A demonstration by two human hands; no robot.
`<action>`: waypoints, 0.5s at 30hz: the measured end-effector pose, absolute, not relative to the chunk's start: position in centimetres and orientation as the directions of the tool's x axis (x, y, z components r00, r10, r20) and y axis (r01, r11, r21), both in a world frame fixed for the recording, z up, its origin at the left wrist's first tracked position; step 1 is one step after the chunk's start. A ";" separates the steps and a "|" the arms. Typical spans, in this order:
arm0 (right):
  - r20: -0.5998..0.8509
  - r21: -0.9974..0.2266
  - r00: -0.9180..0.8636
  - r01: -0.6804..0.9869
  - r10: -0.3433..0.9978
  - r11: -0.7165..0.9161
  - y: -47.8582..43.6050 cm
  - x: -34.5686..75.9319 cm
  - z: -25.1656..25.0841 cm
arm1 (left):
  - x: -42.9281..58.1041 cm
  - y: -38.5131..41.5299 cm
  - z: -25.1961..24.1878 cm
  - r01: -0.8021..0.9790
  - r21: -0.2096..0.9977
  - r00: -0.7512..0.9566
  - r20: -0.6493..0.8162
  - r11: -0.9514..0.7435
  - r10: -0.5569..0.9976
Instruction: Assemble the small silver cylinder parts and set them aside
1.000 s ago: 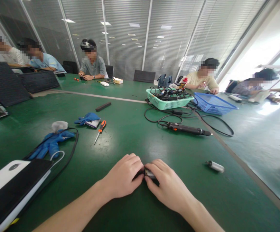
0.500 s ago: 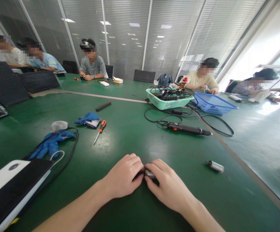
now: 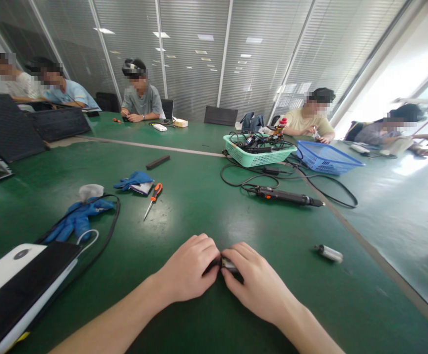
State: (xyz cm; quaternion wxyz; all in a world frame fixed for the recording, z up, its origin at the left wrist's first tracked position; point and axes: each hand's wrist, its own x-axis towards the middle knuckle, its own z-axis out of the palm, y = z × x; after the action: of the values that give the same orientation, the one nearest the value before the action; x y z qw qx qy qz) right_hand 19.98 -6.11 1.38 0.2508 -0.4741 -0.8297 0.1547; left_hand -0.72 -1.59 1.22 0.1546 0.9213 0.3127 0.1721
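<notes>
Close together over the green table, both hands grip small parts that meet end to end. My left hand (image 3: 190, 268) has its fingers closed around a dark piece (image 3: 213, 264), mostly covered by the fingers. In my right hand (image 3: 256, 275) is a silver metal cylinder (image 3: 229, 266), of which only a short stretch shows between thumb and fingers. Whether the two pieces are joined I cannot tell. To the right, a similar small silver cylinder (image 3: 330, 253) with a narrow end lies on its side.
Ahead lie an orange-handled screwdriver (image 3: 155, 195), blue gloves (image 3: 79, 219) and a black electric screwdriver (image 3: 288, 196) with its cable. Behind stand a green basket (image 3: 253, 160) of cables and a blue basket (image 3: 328, 162). A white-and-black device (image 3: 22, 280) sits left. Several people work around the table.
</notes>
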 end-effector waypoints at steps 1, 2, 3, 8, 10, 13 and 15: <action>0.266 -0.496 -0.424 0.710 0.866 0.500 -6.1 20.0 1.4 | -0.7 -1.6 1.2 0.526 0.390 0.744 0.220 -0.756 0.631; 0.262 -0.498 -0.425 0.710 0.867 0.498 -6.1 20.0 1.4 | -0.7 -1.6 1.2 0.528 0.387 0.743 0.219 -0.756 0.632; 0.259 -0.499 -0.425 0.710 0.867 0.497 -6.1 20.0 1.4 | -0.7 -1.6 1.2 0.530 0.386 0.743 0.219 -0.755 0.633; 0.270 -0.491 -0.431 0.708 0.861 0.508 -6.1 20.0 1.3 | -0.7 -1.6 1.3 0.522 0.390 0.745 0.225 -0.759 0.628; 0.277 -0.487 -0.432 0.707 0.858 0.513 -6.1 20.0 1.3 | -0.7 -1.6 1.3 0.520 0.390 0.746 0.225 -0.760 0.627; 0.279 -0.487 -0.429 0.708 0.859 0.512 -6.1 20.0 1.3 | -0.7 -1.6 1.3 0.523 0.390 0.744 0.224 -0.758 0.629; 0.277 -0.489 -0.428 0.708 0.860 0.510 -6.1 20.0 1.3 | -0.6 -1.6 1.3 0.525 0.391 0.741 0.226 -0.756 0.632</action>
State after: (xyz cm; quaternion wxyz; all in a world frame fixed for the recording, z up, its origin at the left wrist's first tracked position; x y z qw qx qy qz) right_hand 20.00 -6.15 1.30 0.2523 -0.4715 -0.8314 0.1509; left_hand -0.65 -1.59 1.31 0.1529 0.9205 0.3143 0.1748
